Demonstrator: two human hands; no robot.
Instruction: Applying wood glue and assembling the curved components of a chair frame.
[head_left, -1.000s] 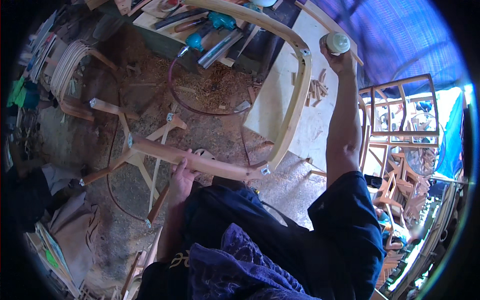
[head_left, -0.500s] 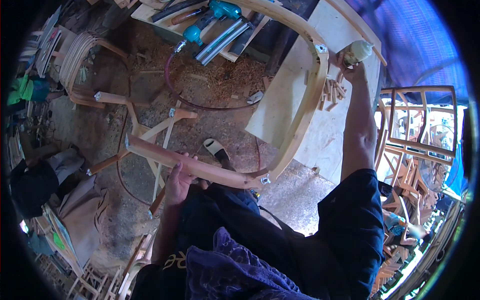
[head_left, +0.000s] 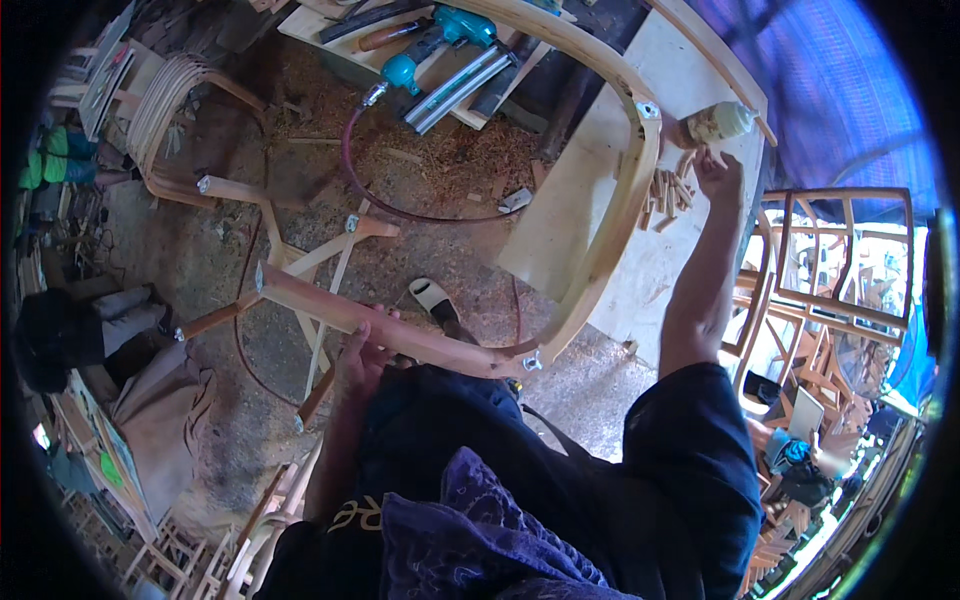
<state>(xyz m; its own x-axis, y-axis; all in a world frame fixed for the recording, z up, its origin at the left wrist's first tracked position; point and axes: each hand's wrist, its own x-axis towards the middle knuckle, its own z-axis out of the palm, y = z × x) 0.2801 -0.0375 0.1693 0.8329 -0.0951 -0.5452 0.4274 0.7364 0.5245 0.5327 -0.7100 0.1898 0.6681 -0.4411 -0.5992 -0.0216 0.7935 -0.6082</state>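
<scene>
My left hand [head_left: 366, 352] grips the near arm of a large curved wooden frame [head_left: 600, 250], fingers wrapped around the bar. The frame bends around to the right and back toward the far side, with metal-looking fittings at its joints. My right hand [head_left: 720, 178] is over the pale board, fingers apart, with nothing held in it. Just beyond its fingertips is a cream-coloured squeeze bottle [head_left: 722, 122] on the board; whether it stands or lies I cannot tell. Several short wooden dowels [head_left: 668, 195] lie in a loose heap beside that hand.
A pale plywood board [head_left: 650, 290] forms the work surface at right. A teal air nail gun [head_left: 440, 60] rests on a far bench, its red hose [head_left: 350, 165] curving across the floor. A wooden leg base [head_left: 300, 265] stands at left. Stacked chair frames [head_left: 840, 240] are at right.
My right hand has let go of the squeeze bottle and drawn back toward me, leaving it on the board. My left hand keeps its hold on the wooden frame.
</scene>
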